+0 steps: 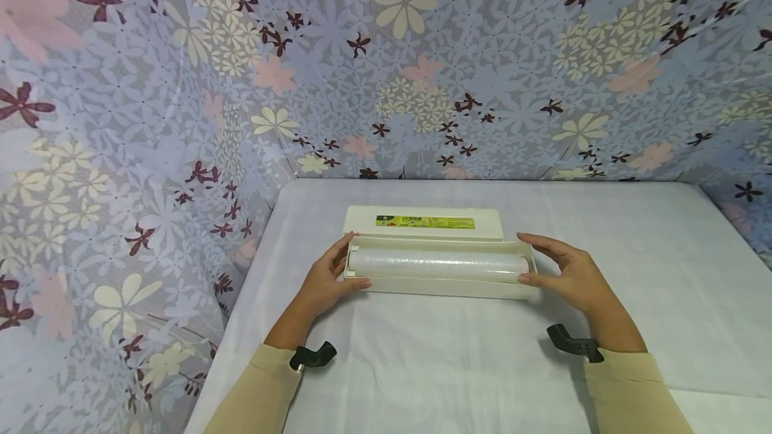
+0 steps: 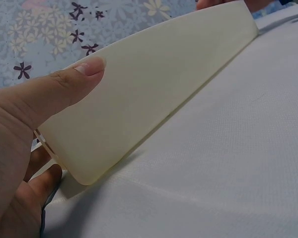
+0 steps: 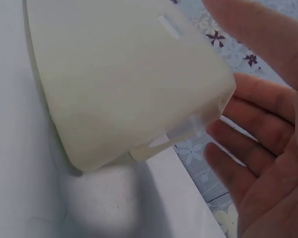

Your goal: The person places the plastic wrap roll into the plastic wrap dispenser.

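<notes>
A cream plastic cling film box [image 1: 446, 288] lies long side toward me on the table. Inside it is a roll of clear cling film [image 1: 437, 264]. My left hand [image 1: 326, 280] grips the box's left end, its thumb on the front wall; that wall [image 2: 154, 84] fills much of the left wrist view. At the right end, my right hand [image 1: 569, 273] holds the box between thumb and fingers. Several of its fingers [image 3: 263, 104] are beside the slotted end in the right wrist view. Directly behind stands a cream lid [image 1: 362, 220] with a yellow-green label [image 1: 425, 222].
White cloth covers the table [image 1: 446, 360]. Flowered fabric [image 1: 338, 86] hangs behind the table and along its left side. A black wrist mount [image 1: 313, 356] sits at the left cuff, another black mount [image 1: 575, 343] at the right.
</notes>
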The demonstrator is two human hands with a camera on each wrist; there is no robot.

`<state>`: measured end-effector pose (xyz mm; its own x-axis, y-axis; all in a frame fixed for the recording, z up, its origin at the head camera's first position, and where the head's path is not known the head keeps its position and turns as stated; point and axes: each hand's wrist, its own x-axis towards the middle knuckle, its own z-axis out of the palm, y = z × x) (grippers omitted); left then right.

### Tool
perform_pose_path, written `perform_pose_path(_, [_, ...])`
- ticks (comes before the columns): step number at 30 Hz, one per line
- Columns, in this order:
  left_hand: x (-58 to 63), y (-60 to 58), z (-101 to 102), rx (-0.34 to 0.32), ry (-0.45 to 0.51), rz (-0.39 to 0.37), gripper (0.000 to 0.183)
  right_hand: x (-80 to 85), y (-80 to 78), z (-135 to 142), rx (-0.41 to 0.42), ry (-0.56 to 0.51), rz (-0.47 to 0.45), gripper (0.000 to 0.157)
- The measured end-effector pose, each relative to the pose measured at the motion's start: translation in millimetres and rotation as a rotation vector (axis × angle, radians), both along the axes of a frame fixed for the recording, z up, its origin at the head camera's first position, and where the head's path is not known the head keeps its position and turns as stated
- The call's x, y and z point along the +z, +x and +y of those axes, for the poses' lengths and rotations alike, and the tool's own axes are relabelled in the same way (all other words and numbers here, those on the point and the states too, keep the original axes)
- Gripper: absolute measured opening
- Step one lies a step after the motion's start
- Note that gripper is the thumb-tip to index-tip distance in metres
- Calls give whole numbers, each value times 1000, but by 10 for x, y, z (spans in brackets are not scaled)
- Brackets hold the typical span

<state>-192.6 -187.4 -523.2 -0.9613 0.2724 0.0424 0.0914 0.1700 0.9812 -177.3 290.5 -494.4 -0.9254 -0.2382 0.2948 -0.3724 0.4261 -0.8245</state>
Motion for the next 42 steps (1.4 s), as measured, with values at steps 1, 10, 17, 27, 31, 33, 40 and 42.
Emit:
perform_pose_path(1, [-2, 1, 0, 0, 2, 1, 107, 0, 4, 9, 11, 7, -11, 80])
perform_pose_path(10, [0, -3, 15, 3, -1, 8, 106, -48, 14, 56, 29, 12, -154, 93])
perform_pose_path(17, [-9, -5, 22, 5, -14, 12, 107, -113, -6, 60, 33, 22, -188, 103])
perform_pose_path(27, [-23, -18, 14, 11, -34, 27, 109, -146, -22, 50, 37, 34, -198, 109])
perform_pose_path(31, [-34, -16, 8, 18, -42, 30, 109, -157, -20, 27, 24, 16, -205, 106])
perform_pose_path(33, [-38, -12, 4, 23, -46, 26, 109, -175, -19, 16, 21, -4, -209, 105])
perform_pose_path(40, [-10, 8, -1, 21, -60, 22, 110, -256, -4, -4, 20, -70, -227, 103])
perform_pose_path(42, [-7, 11, -1, 21, -59, 22, 109, -267, 6, -8, 25, -92, -227, 102])
